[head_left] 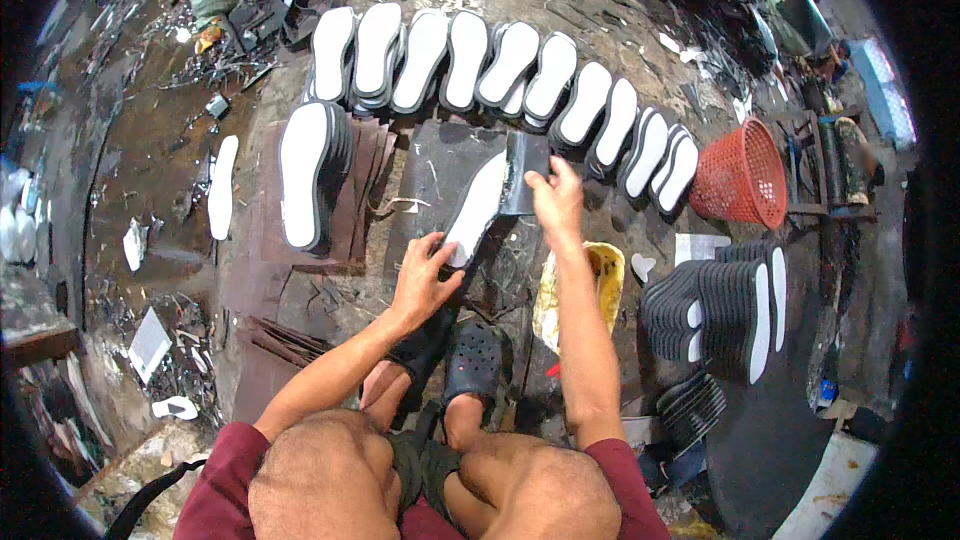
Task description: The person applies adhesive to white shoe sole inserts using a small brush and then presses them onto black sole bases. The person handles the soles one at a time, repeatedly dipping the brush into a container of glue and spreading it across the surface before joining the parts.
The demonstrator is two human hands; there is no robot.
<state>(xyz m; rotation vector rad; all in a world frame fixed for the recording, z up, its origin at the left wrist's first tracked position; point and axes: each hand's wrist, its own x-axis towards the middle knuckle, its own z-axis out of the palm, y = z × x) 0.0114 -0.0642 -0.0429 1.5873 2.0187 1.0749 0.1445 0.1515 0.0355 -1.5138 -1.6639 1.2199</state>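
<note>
A white shoe insole [474, 208] lies slanted on a dark board [425, 165] in front of me. My left hand [425, 280] grips its near end, with fingers and thumb at either side. My right hand [557, 202] holds a dark, flat rectangular piece [520, 180] by its right side. That piece lies against the insole's upper right edge and covers part of it; its exact kind is unclear. Left of the board, a stack of white-topped soles [305, 170] rests on brown sheets [345, 230].
An arc of white-topped sole stacks [467, 60] runs beyond the board. On the right are a red basket [735, 175] and dark stacked soles [735, 315]. A yellow-stained tub [607, 285] stands beside my right forearm. A single insole [223, 188] lies at left, amid scattered scraps.
</note>
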